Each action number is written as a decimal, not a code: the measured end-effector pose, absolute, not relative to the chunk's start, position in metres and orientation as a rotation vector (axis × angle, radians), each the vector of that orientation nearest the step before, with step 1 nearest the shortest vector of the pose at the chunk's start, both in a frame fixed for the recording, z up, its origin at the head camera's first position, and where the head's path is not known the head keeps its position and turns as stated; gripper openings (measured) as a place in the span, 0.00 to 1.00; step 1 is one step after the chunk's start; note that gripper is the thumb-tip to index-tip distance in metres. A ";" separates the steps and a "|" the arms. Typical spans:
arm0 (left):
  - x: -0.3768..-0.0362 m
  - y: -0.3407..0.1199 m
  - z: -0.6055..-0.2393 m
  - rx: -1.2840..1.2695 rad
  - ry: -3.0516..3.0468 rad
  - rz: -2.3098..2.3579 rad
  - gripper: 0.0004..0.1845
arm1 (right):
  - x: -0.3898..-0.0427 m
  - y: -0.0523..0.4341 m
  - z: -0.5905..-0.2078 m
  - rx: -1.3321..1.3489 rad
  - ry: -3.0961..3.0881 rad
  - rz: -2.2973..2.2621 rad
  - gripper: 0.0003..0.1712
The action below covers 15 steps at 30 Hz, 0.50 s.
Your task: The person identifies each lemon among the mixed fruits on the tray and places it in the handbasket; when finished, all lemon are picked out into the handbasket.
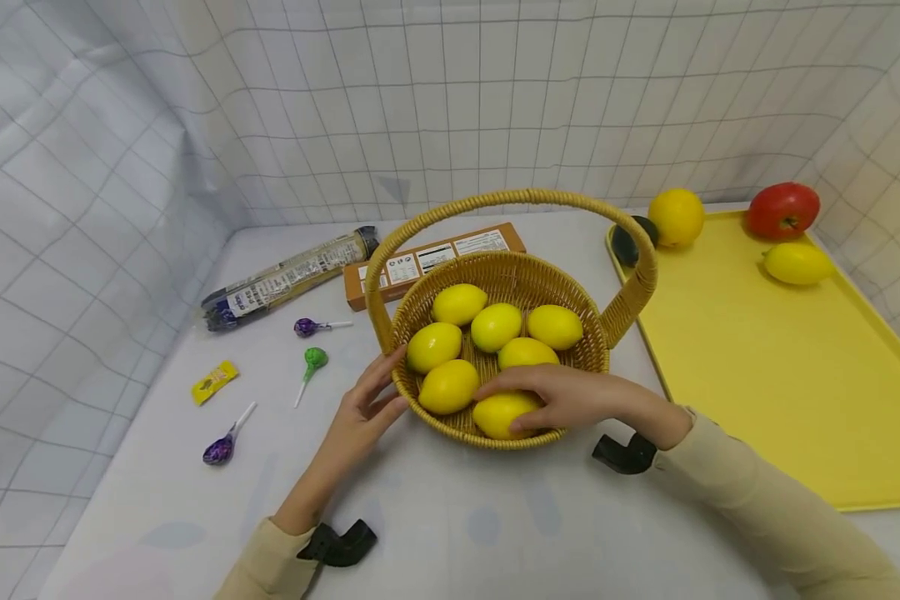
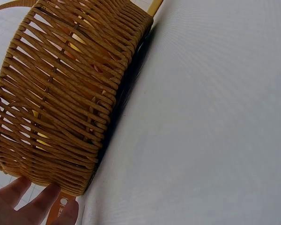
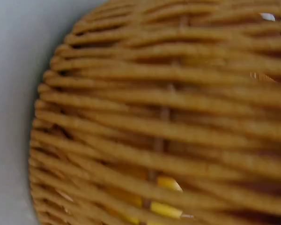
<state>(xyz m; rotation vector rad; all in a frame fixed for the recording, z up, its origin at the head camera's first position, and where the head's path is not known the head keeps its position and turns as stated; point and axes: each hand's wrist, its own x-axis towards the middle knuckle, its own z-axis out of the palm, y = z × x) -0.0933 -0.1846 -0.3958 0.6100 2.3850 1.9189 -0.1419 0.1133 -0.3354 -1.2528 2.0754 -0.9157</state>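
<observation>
A round wicker basket [image 1: 510,265] with a tall arched handle stands in the middle of the table, holding several yellow lemons [image 1: 459,304]. My left hand [image 1: 360,408] rests against the basket's left side, its fingertips touching the outer wall near the rim. In the left wrist view, the fingers [image 2: 40,204] lie along the basket's woven wall [image 2: 61,103]. Over the front right rim reaches my right hand [image 1: 570,396], with thumb and fingers around the front lemon [image 1: 498,414] inside the basket. The right wrist view shows just the blurred weave [image 3: 154,117], so that hand is hidden there.
Behind the basket lie an orange-brown box [image 1: 397,271] and a long wrapped packet [image 1: 292,279]. Lollipops [image 1: 220,448] and a yellow-wrapped candy [image 1: 214,382] are on the left. A yellow tray [image 1: 765,375] at right bears a red apple [image 1: 783,210], an orange [image 1: 677,217], an avocado [image 1: 634,241] and a lemon [image 1: 797,263].
</observation>
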 end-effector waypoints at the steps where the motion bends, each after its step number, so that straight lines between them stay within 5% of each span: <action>1: -0.093 -0.184 -0.396 0.611 2.386 1.920 0.29 | -0.142 0.115 -0.335 -1.261 2.094 -0.909 0.28; 8: -0.094 -0.183 -0.399 0.602 2.386 1.920 0.30 | -0.143 0.143 -0.329 -1.237 2.099 -1.101 0.23; 15: -0.094 -0.184 -0.398 0.572 2.389 1.907 0.30 | -0.136 0.239 -0.299 -1.417 2.045 -1.194 0.28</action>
